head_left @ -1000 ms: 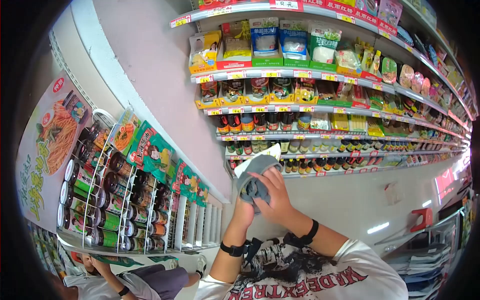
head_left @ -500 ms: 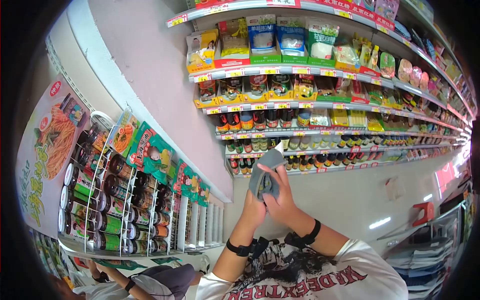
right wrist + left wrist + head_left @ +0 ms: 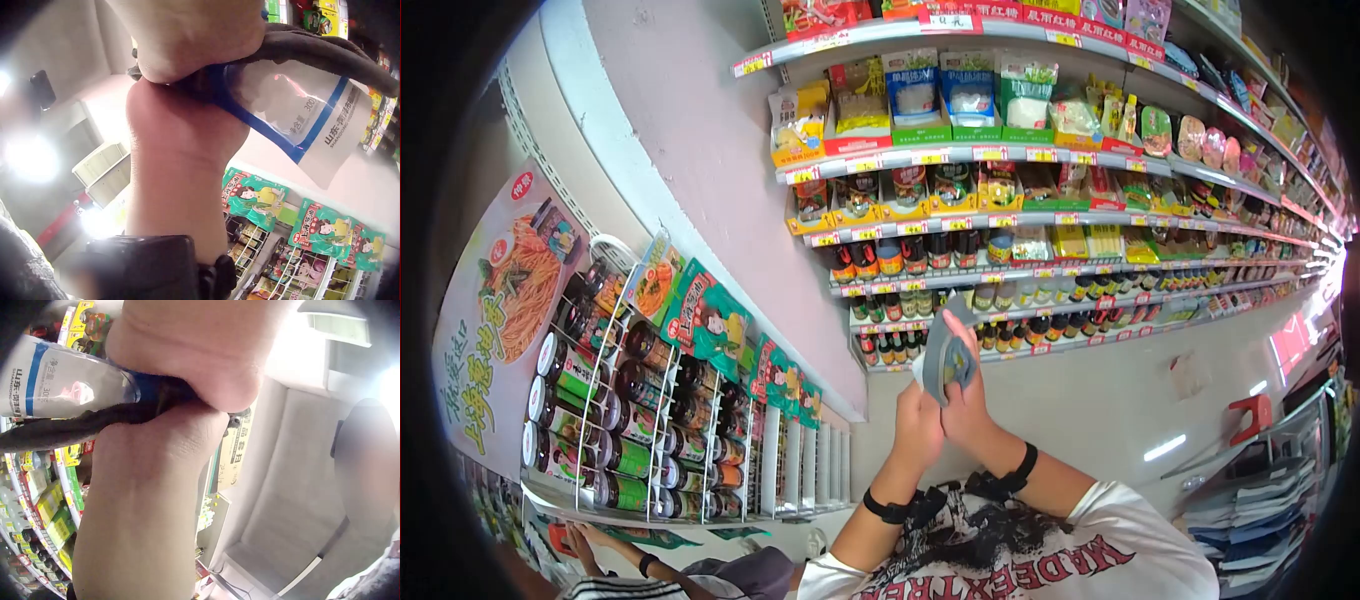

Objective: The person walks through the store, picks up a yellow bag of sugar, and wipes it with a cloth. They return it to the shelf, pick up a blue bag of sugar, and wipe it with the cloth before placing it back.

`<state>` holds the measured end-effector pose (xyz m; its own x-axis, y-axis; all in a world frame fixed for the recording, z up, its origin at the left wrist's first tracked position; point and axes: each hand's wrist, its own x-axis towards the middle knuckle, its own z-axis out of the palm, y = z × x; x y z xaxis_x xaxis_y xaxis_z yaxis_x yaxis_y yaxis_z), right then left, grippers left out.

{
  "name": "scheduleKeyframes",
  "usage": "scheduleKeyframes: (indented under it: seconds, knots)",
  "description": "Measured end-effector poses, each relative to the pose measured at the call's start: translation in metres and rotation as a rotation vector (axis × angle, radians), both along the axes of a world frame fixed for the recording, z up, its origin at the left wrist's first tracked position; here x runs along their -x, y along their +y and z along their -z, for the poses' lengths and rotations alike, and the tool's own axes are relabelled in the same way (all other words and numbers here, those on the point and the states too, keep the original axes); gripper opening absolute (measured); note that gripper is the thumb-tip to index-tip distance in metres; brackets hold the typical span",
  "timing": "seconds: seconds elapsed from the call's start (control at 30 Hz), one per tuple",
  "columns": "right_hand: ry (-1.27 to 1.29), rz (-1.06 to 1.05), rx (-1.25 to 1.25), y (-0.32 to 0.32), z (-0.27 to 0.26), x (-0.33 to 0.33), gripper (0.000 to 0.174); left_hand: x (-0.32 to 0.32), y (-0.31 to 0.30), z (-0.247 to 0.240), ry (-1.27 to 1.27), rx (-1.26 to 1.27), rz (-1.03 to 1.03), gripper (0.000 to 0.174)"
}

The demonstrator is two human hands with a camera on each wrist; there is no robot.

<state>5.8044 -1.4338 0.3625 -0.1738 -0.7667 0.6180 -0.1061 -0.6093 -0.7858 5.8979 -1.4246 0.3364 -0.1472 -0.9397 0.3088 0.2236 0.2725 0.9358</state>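
In front of the person's chest, both hands are pressed close together around a grey cloth [image 3: 946, 352] and a clear, white and blue plastic pouch [image 3: 53, 381]. The left hand [image 3: 917, 425] grips the pouch from its side, fingers largely hidden behind the cloth. Against the other side, the right hand [image 3: 968, 408] holds the cloth, which is folded round the pouch. From the right wrist, the pouch's printed end [image 3: 334, 128] sticks out beyond the palms. Its lower part is tucked between the hands. Its contents are hidden.
Ahead are store shelves [image 3: 960, 150] of bagged goods and bottles. A wire rack [image 3: 640, 420] of jars stands at left, hung with green packets [image 3: 705, 320]. Another person [image 3: 690, 575] is at lower left. A red stool [image 3: 1252, 420] and stacked folded clothes [image 3: 1250, 530] are at right.
The hands have turned and come closer together, moving slightly right. The cloth, spread wide with its opening toward the person before, now stands narrow and edge-on. The other person has shifted lower.
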Motion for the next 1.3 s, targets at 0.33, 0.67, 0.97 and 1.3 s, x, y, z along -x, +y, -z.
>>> scheduleKeyframes:
  seconds: [0.33, 0.67, 0.97, 1.3]
  knots:
    - [-0.246, -0.084, -0.349, -0.018, 0.051, 0.003, 0.052, -0.027, 0.016, -0.001, 0.091, -0.063, -0.020, 0.045]
    - [-0.499, -0.386, -0.741, -0.011, 0.077, 0.011, 0.042, -0.059, 0.013, -0.023, 0.499, -0.135, -0.126, 0.041]
    - [-0.074, -0.398, -0.449, 0.009, 0.042, -0.001, 0.057, -0.078, 0.006, -0.029, 0.617, -0.254, -0.200, 0.034]
    - [-0.567, -0.381, -0.654, 0.012, 0.023, -0.013, 0.050, -0.101, 0.011, -0.015, -0.116, -0.215, 0.031, 0.040]
